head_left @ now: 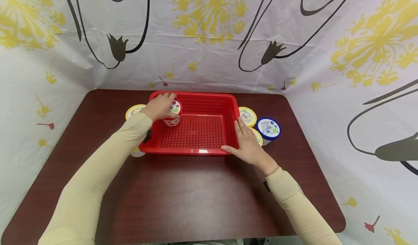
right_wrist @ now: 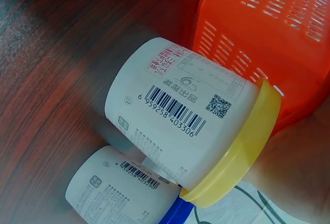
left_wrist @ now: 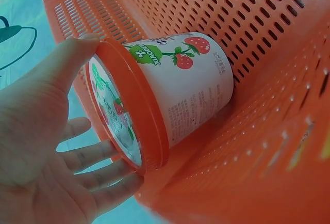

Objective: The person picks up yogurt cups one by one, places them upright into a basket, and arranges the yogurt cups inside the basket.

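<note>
My left hand [head_left: 160, 106] reaches into the left end of a red plastic basket [head_left: 192, 150]. It holds a strawberry-printed tub [left_wrist: 193, 87] by its red lid, thumb on one side of the rim and fingertips on the other. In the head view this tub stands upright on the basket floor, partly hidden by the hand. My right hand [head_left: 246, 143] rests on the basket's front right corner, fingers extended along the right rim and thumb on the front rim. Beside it stand yellow-lidded tubs [head_left: 247, 116] and a blue-lidded tub [head_left: 268, 128].
The basket stands towards the back of a dark wooden table [head_left: 196, 198]. Left of it are more tubs, one with a yellow lid [head_left: 134, 111], partly covered by the left arm. A patterned white cloth [head_left: 209, 63] hangs behind and at both sides.
</note>
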{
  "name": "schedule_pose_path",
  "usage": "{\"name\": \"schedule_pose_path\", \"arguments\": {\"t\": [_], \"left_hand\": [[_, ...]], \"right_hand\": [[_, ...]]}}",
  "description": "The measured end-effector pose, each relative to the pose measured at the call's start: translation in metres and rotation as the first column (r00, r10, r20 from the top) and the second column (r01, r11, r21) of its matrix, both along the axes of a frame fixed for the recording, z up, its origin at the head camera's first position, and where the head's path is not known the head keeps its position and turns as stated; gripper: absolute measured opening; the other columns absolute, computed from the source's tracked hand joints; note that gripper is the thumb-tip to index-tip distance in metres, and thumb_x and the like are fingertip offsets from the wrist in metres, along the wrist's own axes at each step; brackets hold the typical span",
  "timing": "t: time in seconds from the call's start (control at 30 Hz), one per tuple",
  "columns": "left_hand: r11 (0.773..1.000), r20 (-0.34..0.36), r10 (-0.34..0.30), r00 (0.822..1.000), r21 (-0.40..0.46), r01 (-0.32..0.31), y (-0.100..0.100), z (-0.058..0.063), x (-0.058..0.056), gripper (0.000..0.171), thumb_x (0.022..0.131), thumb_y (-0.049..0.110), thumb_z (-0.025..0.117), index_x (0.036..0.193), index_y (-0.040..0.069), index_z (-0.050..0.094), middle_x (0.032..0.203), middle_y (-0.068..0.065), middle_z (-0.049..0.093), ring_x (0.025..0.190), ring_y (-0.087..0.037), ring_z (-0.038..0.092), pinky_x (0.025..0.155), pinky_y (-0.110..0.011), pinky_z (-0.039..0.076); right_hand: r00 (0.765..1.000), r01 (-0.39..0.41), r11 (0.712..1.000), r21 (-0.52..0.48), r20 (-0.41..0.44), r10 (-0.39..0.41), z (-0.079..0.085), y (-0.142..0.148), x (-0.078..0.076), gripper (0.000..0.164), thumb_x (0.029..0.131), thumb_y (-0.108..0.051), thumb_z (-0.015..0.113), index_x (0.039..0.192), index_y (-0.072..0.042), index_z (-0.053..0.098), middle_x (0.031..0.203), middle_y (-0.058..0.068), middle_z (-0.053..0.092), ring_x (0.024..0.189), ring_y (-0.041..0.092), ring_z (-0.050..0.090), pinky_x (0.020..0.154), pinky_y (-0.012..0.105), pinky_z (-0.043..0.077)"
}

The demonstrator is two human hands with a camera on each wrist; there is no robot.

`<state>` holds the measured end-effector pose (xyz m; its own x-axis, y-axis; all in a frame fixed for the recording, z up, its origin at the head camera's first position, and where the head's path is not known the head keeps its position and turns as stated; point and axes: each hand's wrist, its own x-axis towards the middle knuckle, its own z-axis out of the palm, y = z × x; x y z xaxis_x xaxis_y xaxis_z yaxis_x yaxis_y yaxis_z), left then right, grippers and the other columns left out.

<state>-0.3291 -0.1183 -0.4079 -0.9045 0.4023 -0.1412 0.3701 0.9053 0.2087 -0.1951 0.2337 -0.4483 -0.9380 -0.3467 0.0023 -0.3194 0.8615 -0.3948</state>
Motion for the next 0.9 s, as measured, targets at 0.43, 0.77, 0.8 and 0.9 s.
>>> {"name": "schedule_pose_path", "arguments": {"t": [0.43,0.77,0.8,0.9], "left_hand": [[1.0,0.015,-0.012,1.0,0.008,0.012,-0.001,0.007,0.004,0.087,0.086,0.044,0.074,0.149,0.001,0.031,0.147,-0.025,0.04,0.131,-0.044,0.046,0.105,-0.054,0.046],[0.999,-0.013,-0.043,0.999,-0.017,0.043,-0.003,0.015,0.005,0.085,0.088,0.045,0.072,0.148,-0.001,0.033,0.147,-0.026,0.042,0.135,-0.044,0.044,0.112,-0.054,0.041],[0.999,-0.019,-0.044,0.999,-0.023,0.043,-0.004,0.017,0.005,0.085,0.088,0.045,0.071,0.148,-0.001,0.033,0.147,-0.026,0.043,0.135,-0.043,0.045,0.112,-0.054,0.041],[0.999,-0.03,-0.035,0.999,-0.019,0.034,-0.006,0.029,0.006,0.082,0.09,0.043,0.07,0.148,-0.003,0.033,0.147,-0.026,0.043,0.136,-0.043,0.045,0.113,-0.054,0.04]], "right_hand": [[1.0,-0.001,1.0,-0.003,0.001,0.001,0.003,0.0,0.0,0.111,0.085,-0.072,0.055,0.16,-0.011,0.0,0.169,0.007,-0.006,0.157,0.031,0.005,0.123,0.061,0.019],[1.0,-0.002,1.0,-0.006,0.002,0.002,0.003,0.0,0.001,0.111,0.085,-0.072,0.054,0.16,-0.01,0.002,0.169,0.007,-0.005,0.157,0.031,0.006,0.123,0.061,0.02],[1.0,-0.002,1.0,-0.005,0.004,0.002,0.003,0.0,0.001,0.111,0.085,-0.073,0.054,0.16,-0.01,0.002,0.169,0.007,-0.005,0.157,0.031,0.006,0.123,0.061,0.019],[1.0,0.001,1.0,-0.007,0.007,-0.001,0.002,0.0,0.002,0.111,0.084,-0.073,0.054,0.16,-0.011,0.002,0.169,0.007,-0.005,0.157,0.031,0.006,0.123,0.061,0.019]]}}
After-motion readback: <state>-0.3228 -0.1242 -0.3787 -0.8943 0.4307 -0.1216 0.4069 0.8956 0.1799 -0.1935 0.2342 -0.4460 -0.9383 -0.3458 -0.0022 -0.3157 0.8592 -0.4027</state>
